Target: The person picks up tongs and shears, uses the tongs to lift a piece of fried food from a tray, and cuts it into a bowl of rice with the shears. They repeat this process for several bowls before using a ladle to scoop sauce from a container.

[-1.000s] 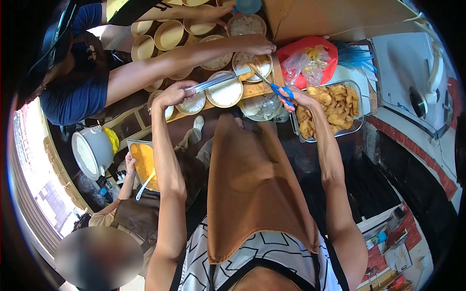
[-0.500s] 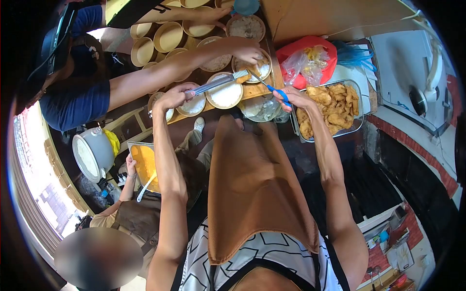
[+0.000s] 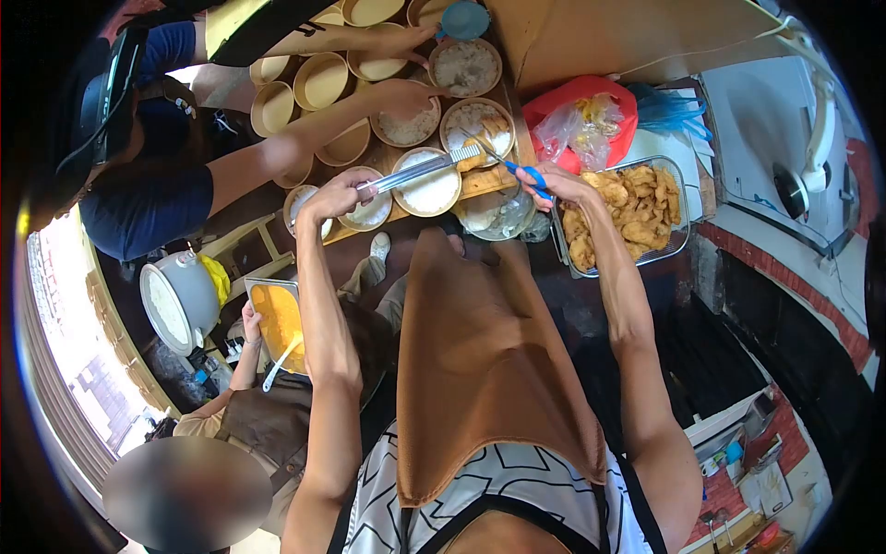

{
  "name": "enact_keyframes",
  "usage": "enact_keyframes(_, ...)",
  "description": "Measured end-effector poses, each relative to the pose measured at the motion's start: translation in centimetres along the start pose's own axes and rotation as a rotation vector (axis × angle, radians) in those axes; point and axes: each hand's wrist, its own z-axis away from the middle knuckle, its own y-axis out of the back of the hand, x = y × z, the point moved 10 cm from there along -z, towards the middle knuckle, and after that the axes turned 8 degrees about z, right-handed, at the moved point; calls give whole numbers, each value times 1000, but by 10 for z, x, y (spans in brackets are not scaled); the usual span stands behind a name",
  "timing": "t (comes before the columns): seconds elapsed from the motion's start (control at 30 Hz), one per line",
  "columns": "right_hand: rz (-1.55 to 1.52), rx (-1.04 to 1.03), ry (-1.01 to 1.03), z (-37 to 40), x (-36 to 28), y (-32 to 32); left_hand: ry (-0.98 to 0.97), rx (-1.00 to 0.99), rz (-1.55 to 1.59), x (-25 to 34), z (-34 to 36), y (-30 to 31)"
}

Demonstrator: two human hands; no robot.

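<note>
My left hand (image 3: 332,196) is wrapped round metal tongs (image 3: 411,173), whose tips grip a piece of fried food (image 3: 472,161) at the near rim of a rice bowl (image 3: 469,121). Blue-handled scissors (image 3: 532,177) are in my right hand (image 3: 559,184), their blades slightly apart beside that piece. Some fried pieces lie on the rice in this bowl. Below the tongs stands another bowl of white rice (image 3: 427,192), with a smaller-looking rice bowl (image 3: 367,210) to its left.
A wire basket of fried pieces (image 3: 637,208) stands right of my right hand. A red bag (image 3: 581,120) lies behind it. One co-worker's arms (image 3: 314,138) reach over the bowls from the left; another person holds a tray of orange sauce (image 3: 277,319) at lower left.
The co-worker's nearer hand has moved left, off the bowl with fried pieces, to another rice bowl. My tongs and scissors have shifted slightly downward. The sauce tray has moved slightly.
</note>
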Motion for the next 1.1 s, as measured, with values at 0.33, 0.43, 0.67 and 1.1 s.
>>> enact_keyframes(0.33,10,66,105,24,-13,-21,90,142,12,-12,11,6)
enact_keyframes(0.43,-37,55,99,35,-1,-31,79,154,56,-28,9,7)
enact_keyframes(0.67,-68,200,80,41,1,-35,125,153,122,-26,10,-17)
enact_keyframes(1.1,-210,298,140,47,18,-38,345,195,-142,24,34,-11)
